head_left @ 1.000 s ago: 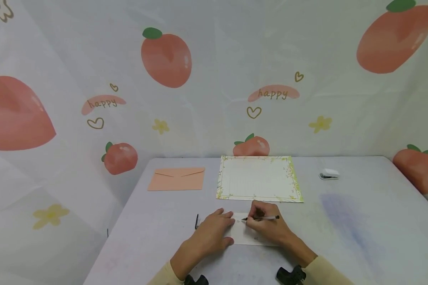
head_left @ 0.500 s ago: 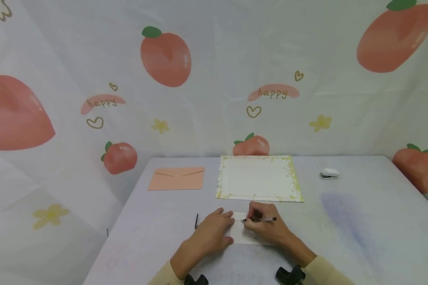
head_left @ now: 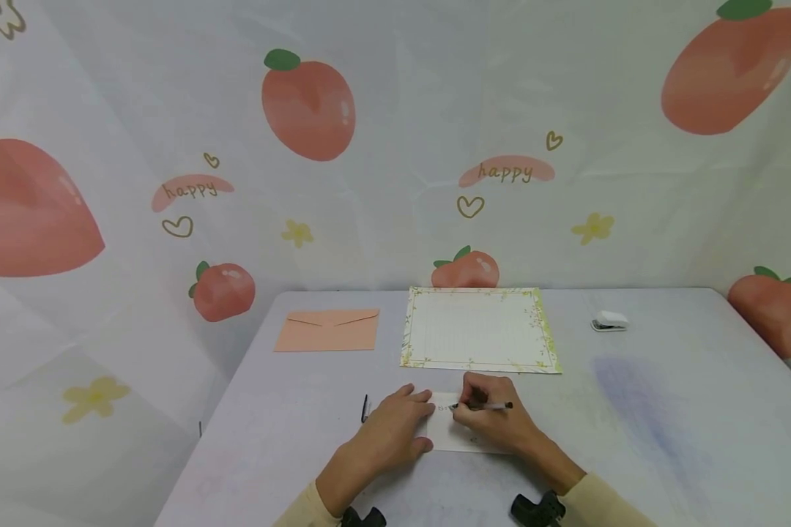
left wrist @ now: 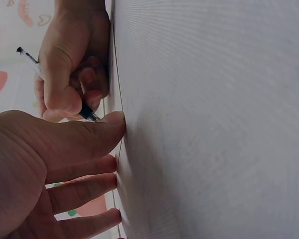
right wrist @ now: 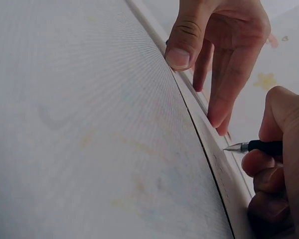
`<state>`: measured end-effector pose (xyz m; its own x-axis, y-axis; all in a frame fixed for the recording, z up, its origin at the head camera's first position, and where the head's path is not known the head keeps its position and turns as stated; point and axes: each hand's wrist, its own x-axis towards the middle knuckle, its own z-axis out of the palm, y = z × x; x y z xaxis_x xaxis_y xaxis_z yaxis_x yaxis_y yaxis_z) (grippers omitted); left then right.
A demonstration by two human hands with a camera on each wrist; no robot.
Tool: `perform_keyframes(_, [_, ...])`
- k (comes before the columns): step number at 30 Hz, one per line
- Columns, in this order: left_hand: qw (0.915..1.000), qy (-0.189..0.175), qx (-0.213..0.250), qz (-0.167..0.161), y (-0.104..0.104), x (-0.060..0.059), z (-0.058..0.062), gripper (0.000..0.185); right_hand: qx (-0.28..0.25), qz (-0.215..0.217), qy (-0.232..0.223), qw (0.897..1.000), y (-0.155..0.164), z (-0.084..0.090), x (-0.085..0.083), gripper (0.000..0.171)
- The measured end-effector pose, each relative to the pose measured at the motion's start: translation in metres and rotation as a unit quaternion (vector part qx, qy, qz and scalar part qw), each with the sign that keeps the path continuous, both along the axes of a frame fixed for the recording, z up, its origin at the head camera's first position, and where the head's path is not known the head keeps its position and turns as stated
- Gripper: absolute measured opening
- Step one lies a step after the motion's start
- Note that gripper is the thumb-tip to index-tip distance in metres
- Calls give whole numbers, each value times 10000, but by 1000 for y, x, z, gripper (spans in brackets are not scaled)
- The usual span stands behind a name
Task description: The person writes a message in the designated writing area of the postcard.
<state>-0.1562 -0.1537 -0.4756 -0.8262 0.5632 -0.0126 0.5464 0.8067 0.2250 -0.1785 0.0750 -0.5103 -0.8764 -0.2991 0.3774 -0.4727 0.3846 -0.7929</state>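
Note:
A small white card [head_left: 444,435] lies on the table in front of the person, with a few small dark marks on it. The right hand [head_left: 497,413] pinches a black-tipped pen [head_left: 494,405] near its point, and the nib meets the card's upper left part. In the right wrist view the metal tip of the pen [right wrist: 236,147] shows right at the card's surface. The left hand [head_left: 392,428] rests on the card's left edge, fingers spread and fairly straight. Its thumb [left wrist: 97,134] presses near the card's edge in the left wrist view.
A peach envelope [head_left: 327,331] lies at the back left. Behind the card is a sheet of lined paper [head_left: 477,329] with a floral border. A white stapler [head_left: 609,321] sits at the back right. A dark pen cap [head_left: 365,408] lies left of the left hand.
The pen's nib shifts slightly on the card, and another small mark shows beside the first at the upper left. The left hand stays in place.

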Motion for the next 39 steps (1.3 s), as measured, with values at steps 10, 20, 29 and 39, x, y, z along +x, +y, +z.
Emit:
perform_keyframes(10, [9992,-226,-218,231,9,10,27,52,14,61,83,9999,1,-1,-1,29])
perform_keyframes(20, [9999,-110,-45,52,2,2,7,52,-34,167,-1,9999,3,-4,-1,31])
perform_keyframes(29, [9998,-140,-92,113,6,6,19,51,-724,-346,-313,9963,6,1,1,31])
perform_keyframes(39, [9990,-259,-246,283,9,10,27,52,-345,-63,-772,9964,18,4,-1,24])
